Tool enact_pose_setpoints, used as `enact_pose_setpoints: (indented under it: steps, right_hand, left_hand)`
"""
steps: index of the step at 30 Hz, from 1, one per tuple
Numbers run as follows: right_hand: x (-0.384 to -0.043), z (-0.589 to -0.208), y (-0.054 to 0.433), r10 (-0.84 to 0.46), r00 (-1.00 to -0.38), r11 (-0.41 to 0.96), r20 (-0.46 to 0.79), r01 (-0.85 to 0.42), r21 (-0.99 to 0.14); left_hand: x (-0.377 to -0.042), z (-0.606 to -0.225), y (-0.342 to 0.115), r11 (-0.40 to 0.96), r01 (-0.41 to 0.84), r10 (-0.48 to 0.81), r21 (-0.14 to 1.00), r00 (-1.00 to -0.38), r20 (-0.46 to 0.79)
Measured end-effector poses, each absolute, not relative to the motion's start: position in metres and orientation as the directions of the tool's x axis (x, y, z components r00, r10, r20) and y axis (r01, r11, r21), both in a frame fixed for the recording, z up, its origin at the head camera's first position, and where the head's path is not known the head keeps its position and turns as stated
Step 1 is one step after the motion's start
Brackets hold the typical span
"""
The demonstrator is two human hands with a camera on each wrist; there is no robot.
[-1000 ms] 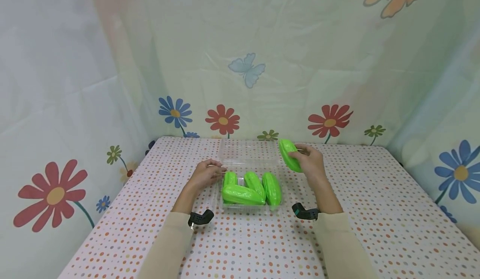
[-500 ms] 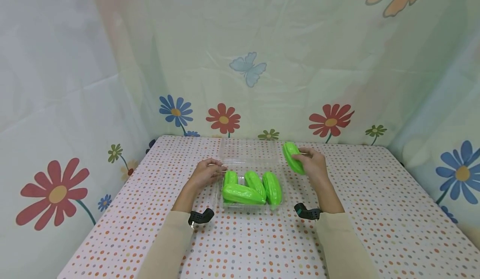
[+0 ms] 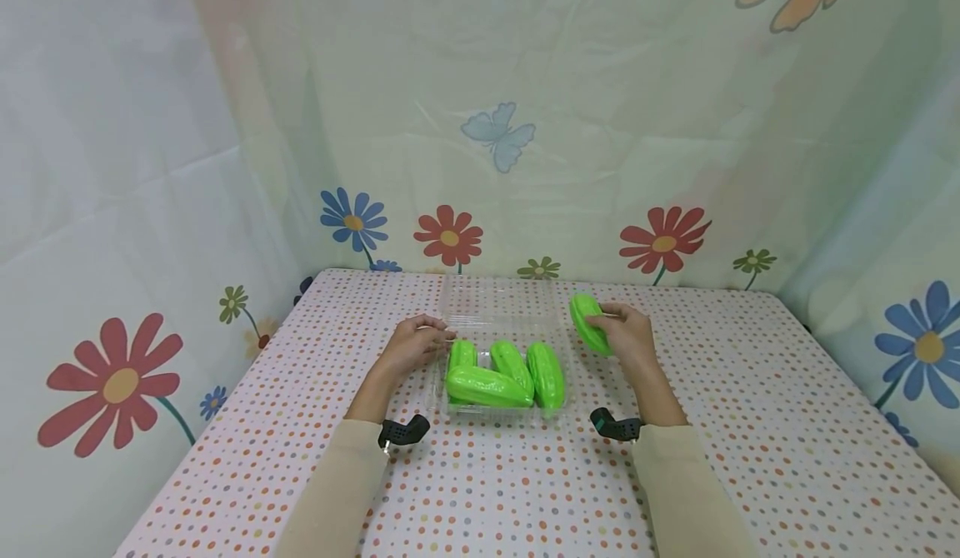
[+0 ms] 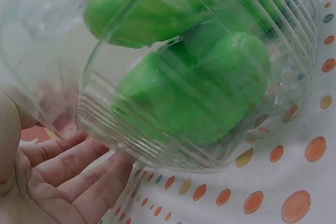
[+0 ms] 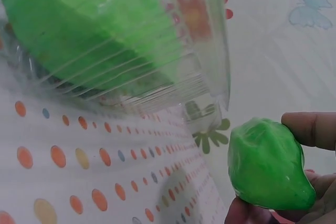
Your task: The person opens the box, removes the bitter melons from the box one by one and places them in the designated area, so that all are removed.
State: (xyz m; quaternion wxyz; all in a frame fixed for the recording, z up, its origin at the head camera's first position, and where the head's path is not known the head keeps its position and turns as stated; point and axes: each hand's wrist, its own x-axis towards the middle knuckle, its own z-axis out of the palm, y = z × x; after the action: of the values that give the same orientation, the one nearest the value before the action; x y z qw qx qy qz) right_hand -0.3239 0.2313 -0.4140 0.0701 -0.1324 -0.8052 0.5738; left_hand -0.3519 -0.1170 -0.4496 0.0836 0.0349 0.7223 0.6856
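My right hand point(image 3: 628, 335) holds a glossy green, elongated, ridged toy vegetable point(image 3: 588, 323) between thumb and fingers, raised to the right of a clear plastic clamshell container point(image 3: 498, 413). In the right wrist view, the held vegetable point(image 5: 268, 166) shows end-on, the fingertips pressed on opposite sides. Several similar green vegetables point(image 3: 491, 386) lie in the container, one crosswise at the front. My left hand point(image 3: 411, 345) is at the container's back left corner. In the left wrist view, its fingers point(image 4: 94, 177) lie against the ribbed plastic, pinching the edge, the thumb blurred behind clear plastic.
The container's clear lid point(image 3: 498, 298) lies folded back behind it. A white cloth with coloured dots point(image 3: 510, 491) covers the table. A pale curtain point(image 3: 570, 125) with flowers and butterflies stands at the back and both sides.
My right hand has moved slightly right and then lower with the green toy vegetable, still beside the container. My left hand stays at the container's corner.
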Motion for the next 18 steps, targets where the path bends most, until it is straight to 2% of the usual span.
enact_pose_setpoints:
  steps: [11, 18]
  right_hand:
    - [-0.326, -0.424, 0.233, 0.295, -0.950, 0.351, -0.097, 0.202, -0.914]
    - [-0.327, -0.426, 0.232, 0.311, -0.946, 0.388, -0.093, 0.215, -0.896]
  left_hand:
    - [-0.351, -0.450, -0.117, 0.062, -0.067, 0.163, 0.996, -0.984, -0.076]
    - [-0.354, -0.451, -0.118, 0.053, -0.066, 0.174, 0.996, -0.982, -0.075]
